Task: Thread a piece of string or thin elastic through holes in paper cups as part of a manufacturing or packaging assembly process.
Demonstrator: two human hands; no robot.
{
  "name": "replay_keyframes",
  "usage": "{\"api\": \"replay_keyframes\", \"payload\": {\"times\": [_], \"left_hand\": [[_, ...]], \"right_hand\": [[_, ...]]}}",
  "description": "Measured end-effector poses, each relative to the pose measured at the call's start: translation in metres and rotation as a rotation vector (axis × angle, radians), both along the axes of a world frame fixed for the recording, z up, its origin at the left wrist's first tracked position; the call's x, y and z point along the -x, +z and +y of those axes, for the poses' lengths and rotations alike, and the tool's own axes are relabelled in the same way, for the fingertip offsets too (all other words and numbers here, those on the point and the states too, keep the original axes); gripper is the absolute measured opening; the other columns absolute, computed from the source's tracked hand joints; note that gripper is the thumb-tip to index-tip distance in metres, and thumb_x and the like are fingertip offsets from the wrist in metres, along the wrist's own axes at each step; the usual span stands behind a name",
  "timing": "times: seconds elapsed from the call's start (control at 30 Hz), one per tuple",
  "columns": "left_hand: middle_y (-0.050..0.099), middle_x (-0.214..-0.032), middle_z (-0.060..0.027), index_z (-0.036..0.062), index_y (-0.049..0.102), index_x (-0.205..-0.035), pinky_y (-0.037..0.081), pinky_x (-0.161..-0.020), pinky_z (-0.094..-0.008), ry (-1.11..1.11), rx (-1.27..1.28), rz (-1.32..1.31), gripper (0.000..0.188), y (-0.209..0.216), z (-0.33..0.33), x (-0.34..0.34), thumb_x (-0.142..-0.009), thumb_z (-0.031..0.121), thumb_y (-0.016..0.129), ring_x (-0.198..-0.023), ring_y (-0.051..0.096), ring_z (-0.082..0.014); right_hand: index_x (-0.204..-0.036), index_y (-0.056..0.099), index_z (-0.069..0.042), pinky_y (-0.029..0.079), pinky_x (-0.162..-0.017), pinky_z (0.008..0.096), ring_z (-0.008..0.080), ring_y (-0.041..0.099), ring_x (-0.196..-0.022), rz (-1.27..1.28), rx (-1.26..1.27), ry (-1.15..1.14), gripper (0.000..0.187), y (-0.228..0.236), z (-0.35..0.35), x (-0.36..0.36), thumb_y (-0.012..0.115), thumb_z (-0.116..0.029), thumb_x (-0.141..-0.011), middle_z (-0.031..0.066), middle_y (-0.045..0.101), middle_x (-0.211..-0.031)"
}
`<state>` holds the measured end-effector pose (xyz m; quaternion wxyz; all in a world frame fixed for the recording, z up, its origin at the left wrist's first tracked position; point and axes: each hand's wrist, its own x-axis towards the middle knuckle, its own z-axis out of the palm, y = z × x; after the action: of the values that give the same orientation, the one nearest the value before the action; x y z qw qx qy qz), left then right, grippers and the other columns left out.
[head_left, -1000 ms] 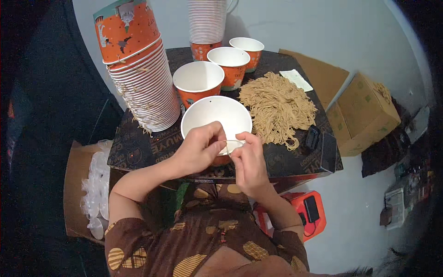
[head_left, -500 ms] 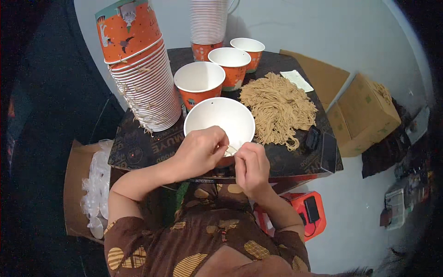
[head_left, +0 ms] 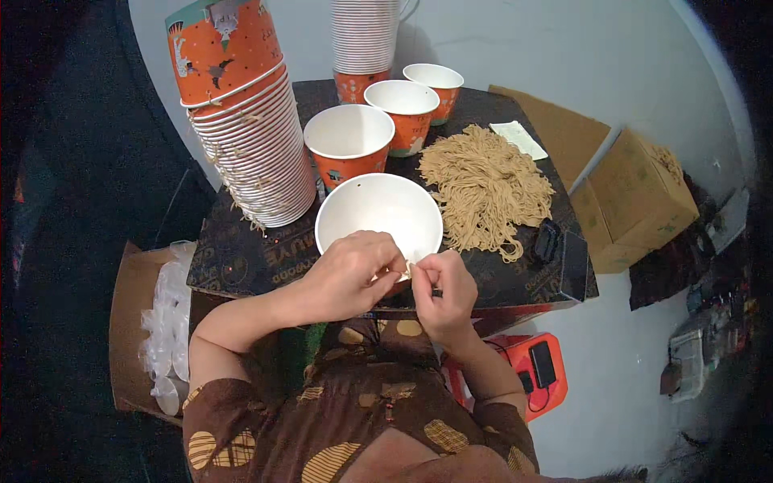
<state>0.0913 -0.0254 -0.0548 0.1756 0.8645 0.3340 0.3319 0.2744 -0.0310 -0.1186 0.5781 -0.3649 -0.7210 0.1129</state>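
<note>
A white-lined orange paper bucket stands at the front of the table, tilted a little toward me, with a small dark hole near its far rim. At its near rim my left hand and my right hand meet, thumbs and forefingers pinched. Between the fingertips a short bit of pale cord shows; the fingers hide most of it. To the right of the bucket lies a loose heap of tan cords. Three more orange buckets run back in a row, the nearest just behind mine.
A tall leaning stack of buckets with cords hanging at the rims stands left. Another stack rises at the back. A folded paper and a small black object lie right. Cardboard boxes and a red stool stand beyond.
The front bucket has shifted slightly left and toward me. My left fingertips have moved a little nearer and right, close against the right ones, so less cord shows between them.
</note>
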Motion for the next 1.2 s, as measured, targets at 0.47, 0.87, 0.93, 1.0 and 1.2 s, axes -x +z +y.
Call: {"api": "replay_keyframes", "payload": {"times": [0.47,0.87,0.93,1.0,1.2], "left_hand": [[0.061,-0.077,-0.0134,0.0009,0.059,-0.08,0.049,-0.069,-0.0416,-0.019,-0.015,-0.109,0.011,-0.001,0.001,-0.003,-0.077,-0.002,0.069,-0.075,0.062,-0.0331],[0.063,-0.078,-0.0147,-0.0003,0.061,-0.08,0.05,-0.073,-0.042,-0.029,-0.023,-0.102,0.008,-0.003,0.002,-0.002,-0.077,-0.003,0.068,-0.078,0.063,-0.034],[0.063,-0.078,-0.0146,-0.0002,0.061,-0.081,0.05,-0.075,-0.0423,-0.038,-0.032,-0.107,0.008,-0.001,0.001,-0.001,-0.077,-0.003,0.068,-0.078,0.063,-0.0341],[0.063,-0.077,-0.0145,-0.0001,0.061,-0.081,0.049,-0.078,-0.0426,-0.051,-0.04,-0.113,0.008,-0.001,0.002,-0.001,-0.077,-0.004,0.068,-0.077,0.063,-0.0341],[0.061,-0.075,-0.0126,0.001,0.06,-0.085,0.047,-0.1,-0.0495,-0.041,-0.043,-0.145,0.01,-0.002,0.001,-0.003,-0.08,-0.005,0.066,-0.077,0.064,-0.0325]], "right_hand": [[-0.096,0.066,-0.005,0.047,-0.053,0.0378,0.0273,0.061,-0.063,-0.14,-0.143,0.013,0.021,0.006,-0.001,-0.007,0.073,0.002,-0.078,0.0095,0.056,-0.08],[-0.09,0.066,-0.006,0.048,-0.052,0.0384,0.0278,0.061,-0.062,-0.252,-0.165,-0.009,0.016,0.015,-0.008,-0.006,0.074,-0.004,-0.076,0.0092,0.056,-0.079],[-0.092,0.065,-0.005,0.048,-0.052,0.0386,0.0283,0.061,-0.062,-0.204,-0.11,0.026,0.017,0.013,-0.007,-0.006,0.073,-0.003,-0.078,0.0099,0.056,-0.079],[-0.093,0.065,-0.005,0.047,-0.052,0.038,0.0277,0.061,-0.062,-0.177,-0.089,0.055,0.016,0.011,-0.006,-0.007,0.072,-0.001,-0.079,0.0101,0.056,-0.079],[-0.096,0.063,-0.003,0.043,-0.052,0.0312,0.0178,0.055,-0.059,0.015,0.084,0.197,0.012,0.009,-0.007,-0.008,0.067,0.002,-0.086,0.0079,0.054,-0.077]]}}
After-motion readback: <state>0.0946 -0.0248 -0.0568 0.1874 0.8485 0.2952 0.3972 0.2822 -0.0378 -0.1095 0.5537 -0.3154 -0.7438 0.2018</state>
